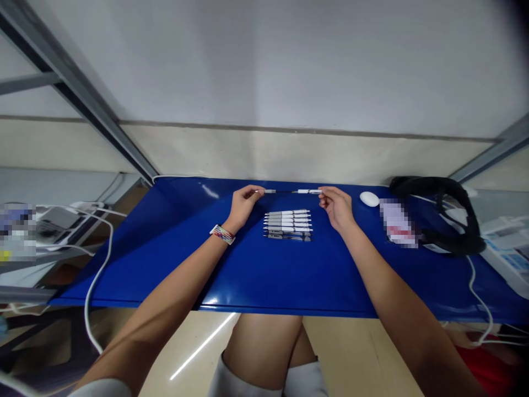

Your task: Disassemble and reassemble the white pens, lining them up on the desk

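My left hand [247, 205] pinches the grey grip section [270, 191] of a pen near the back of the blue table. Across from it, my right hand [335, 205] pinches the pen's white barrel [309, 192]. Between these two parts a thin dark refill [286, 192] shows, lying level in line with both. Just below my hands, several white-and-grey pens [288, 220] lie side by side in a stack of rows. Nearest me in that group are darker, clear-barrelled pens [285, 236]. All their tips point left.
On the right of the blue table [289, 281] lie a white oval object [369, 199], a blurred-out phone-like item [399, 223] and a black headband-like strap [469, 220]. White cables [108, 259] hang at both sides. Grey metal posts [99, 110] and a wall stand behind.
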### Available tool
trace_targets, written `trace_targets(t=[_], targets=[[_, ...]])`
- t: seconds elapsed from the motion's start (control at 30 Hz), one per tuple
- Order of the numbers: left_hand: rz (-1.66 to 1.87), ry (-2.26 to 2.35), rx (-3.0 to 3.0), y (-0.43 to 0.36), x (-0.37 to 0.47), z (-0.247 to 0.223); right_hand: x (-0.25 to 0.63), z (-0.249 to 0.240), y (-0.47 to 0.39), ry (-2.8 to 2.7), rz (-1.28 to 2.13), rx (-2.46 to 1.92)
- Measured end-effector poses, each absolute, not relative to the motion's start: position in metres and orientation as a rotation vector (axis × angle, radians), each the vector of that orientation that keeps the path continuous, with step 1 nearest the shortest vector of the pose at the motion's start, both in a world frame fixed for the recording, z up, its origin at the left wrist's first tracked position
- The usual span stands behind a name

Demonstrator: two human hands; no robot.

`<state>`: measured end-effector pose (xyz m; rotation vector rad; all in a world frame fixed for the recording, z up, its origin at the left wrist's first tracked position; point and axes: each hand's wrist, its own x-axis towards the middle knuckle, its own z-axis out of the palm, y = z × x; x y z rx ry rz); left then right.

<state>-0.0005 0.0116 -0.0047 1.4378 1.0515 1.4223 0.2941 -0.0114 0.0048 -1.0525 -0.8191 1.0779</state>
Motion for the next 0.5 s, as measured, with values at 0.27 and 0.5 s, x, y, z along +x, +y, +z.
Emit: trace_targets(t=[0.27, 0.5], targets=[[1.408, 1.072, 1.452, 0.0109, 0.0002, -0.0038, 0.2934, 0.0064, -0.0122, -0.806, 1.090, -1.051], [1.396, 1.070, 1.450, 0.0115, -0.0007, -0.0044, 0.2934, 0.0053, -0.0116, -0.836, 1.071, -1.056]])
